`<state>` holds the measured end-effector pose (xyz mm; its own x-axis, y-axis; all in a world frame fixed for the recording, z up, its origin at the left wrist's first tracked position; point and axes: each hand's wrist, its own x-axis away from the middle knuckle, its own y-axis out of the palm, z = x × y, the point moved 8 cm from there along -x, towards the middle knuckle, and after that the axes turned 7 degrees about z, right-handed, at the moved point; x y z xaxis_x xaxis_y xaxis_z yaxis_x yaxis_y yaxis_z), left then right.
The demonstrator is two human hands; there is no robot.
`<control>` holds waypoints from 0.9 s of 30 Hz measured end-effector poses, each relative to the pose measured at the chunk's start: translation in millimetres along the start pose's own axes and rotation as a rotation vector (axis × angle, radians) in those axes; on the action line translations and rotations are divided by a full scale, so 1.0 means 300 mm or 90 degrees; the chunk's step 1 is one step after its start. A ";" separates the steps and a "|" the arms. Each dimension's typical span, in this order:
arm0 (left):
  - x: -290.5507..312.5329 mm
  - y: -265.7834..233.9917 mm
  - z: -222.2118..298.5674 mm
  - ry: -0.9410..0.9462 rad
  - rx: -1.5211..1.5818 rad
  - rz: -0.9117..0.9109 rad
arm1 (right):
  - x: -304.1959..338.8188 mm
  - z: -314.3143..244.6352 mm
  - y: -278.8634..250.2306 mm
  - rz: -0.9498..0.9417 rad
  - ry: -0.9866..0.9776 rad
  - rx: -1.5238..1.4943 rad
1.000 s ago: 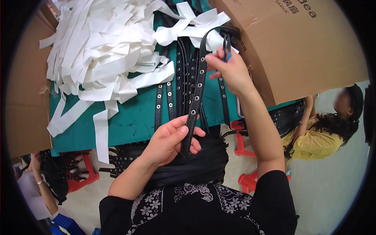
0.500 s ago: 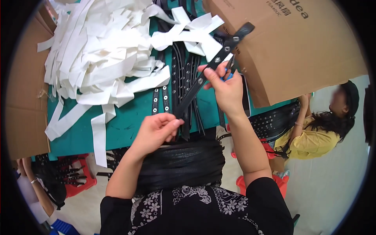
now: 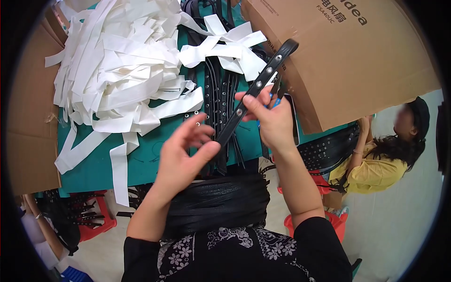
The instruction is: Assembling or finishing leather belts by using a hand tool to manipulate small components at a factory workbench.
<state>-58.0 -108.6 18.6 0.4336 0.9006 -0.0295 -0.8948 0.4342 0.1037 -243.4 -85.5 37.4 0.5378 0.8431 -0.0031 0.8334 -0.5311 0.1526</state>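
My right hand (image 3: 275, 120) pinches a black strap (image 3: 258, 84) with metal eyelets between thumb and fingers. The strap slants from upper right, where its end curls over, down toward my left hand (image 3: 185, 152). A cutting tool with blue handles (image 3: 276, 102), perhaps scissors or snips, is tucked in the same right hand; most of it is hidden. My left hand holds nothing, its fingers spread and its thumb tip beside the strap's lower end. More eyelet straps (image 3: 218, 89) lie in a bundle on the green table (image 3: 141, 157) beneath.
A big heap of white fabric strips (image 3: 131, 61) covers the table's left side. Cardboard boxes stand at right (image 3: 357, 70) and left (image 3: 35, 117). Black straps (image 3: 218, 199) lie across my lap. A person in yellow (image 3: 376, 171) sits at right; another person's arm (image 3: 47, 230) shows at lower left.
My left hand's fingers have let go of the strap's lower end and spread apart. The strap's upper end has dropped slightly and curled over. My right hand keeps its hold.
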 end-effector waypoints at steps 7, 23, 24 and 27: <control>0.120 0.141 -0.213 -0.425 0.354 -0.183 | 0.099 0.081 -0.026 -0.061 0.091 -0.126; 0.216 0.157 -0.252 -0.452 0.397 -0.261 | 0.147 0.184 -0.076 0.016 0.102 -0.034; 0.217 0.153 -0.257 -0.452 0.397 -0.261 | 0.146 0.189 -0.077 0.010 0.105 -0.039; 0.225 0.146 -0.273 -0.481 0.431 -0.266 | 0.141 0.200 -0.078 0.011 0.121 -0.055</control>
<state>-76.5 -27.5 -60.3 0.8489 0.3412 0.4036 -0.5190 0.3938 0.7587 -232.7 -42.5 -25.5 0.5123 0.8387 0.1849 0.8055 -0.5439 0.2352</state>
